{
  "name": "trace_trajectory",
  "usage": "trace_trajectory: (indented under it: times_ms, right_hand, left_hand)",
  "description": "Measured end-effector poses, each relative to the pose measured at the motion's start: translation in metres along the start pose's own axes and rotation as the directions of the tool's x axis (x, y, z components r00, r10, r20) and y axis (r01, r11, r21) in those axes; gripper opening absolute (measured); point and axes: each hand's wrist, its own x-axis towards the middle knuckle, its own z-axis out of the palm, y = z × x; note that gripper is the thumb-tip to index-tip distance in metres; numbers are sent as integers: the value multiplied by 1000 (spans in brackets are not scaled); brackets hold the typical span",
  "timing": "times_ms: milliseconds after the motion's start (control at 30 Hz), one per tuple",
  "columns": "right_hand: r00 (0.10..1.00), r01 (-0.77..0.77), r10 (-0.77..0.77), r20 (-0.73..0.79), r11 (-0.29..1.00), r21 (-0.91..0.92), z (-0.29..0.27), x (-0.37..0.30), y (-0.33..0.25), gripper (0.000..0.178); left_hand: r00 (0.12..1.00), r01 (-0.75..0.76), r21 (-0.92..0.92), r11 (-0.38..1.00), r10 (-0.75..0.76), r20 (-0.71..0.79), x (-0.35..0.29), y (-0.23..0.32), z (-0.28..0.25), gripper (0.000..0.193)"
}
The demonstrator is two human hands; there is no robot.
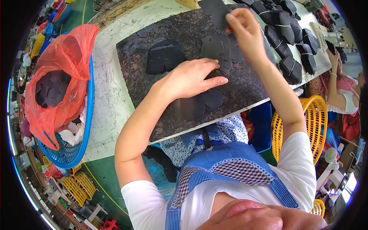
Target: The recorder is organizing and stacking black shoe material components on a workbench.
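My right hand [245,32] pinches the edge of a flat dark grey cut piece [215,14] at the far side of the speckled stone slab [134,92]. Below it lie grey cut pieces [216,48], fanned out and overlapping. My left hand [193,78] rests palm down with its thumb apart, fingertips at the near edge of these pieces. To its left sits a notched black stack [165,56]. Nearer to me, partly under my left wrist, lies a dark notched piece [203,103]; I cannot tell whether it is one or several layers.
Tied bundles of black pieces [291,69] crowd the table's right side. At left, a red plastic bag [61,111] with dark scraps sits in a blue basket [86,142]. A yellow basket [316,122] stands by my right elbow. A co-worker's arm [334,76] shows at far right.
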Motion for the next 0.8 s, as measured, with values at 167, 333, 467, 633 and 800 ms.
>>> trace_trajectory:
  times_ms: [167,333,467,633,800]
  right_hand:
    - [922,-107,122,367,992,-63,-20,-64,-74,11]
    - [409,-486,486,772,832,-266,-33,-119,-70,17]
    - [520,-585,546,656,788,-192,-22,-98,-77,27]
    - [620,-407,546,563,838,-364,-2,-82,-62,28]
    - [585,-452,598,547,801,-392,1,-90,-59,23]
  left_hand:
    - [828,-30,-809,587,-439,-349,-59,30,-10,38]
    - [886,387,-805,450,-424,188,-121,58,24,18]
    - [831,362,-858,365,-543,119,-121,63,15,29]
    - [793,420,-737,530,-609,15,-102,39,23,32]
    - [783,445,-752,487,-619,62,-101,35,27,34]
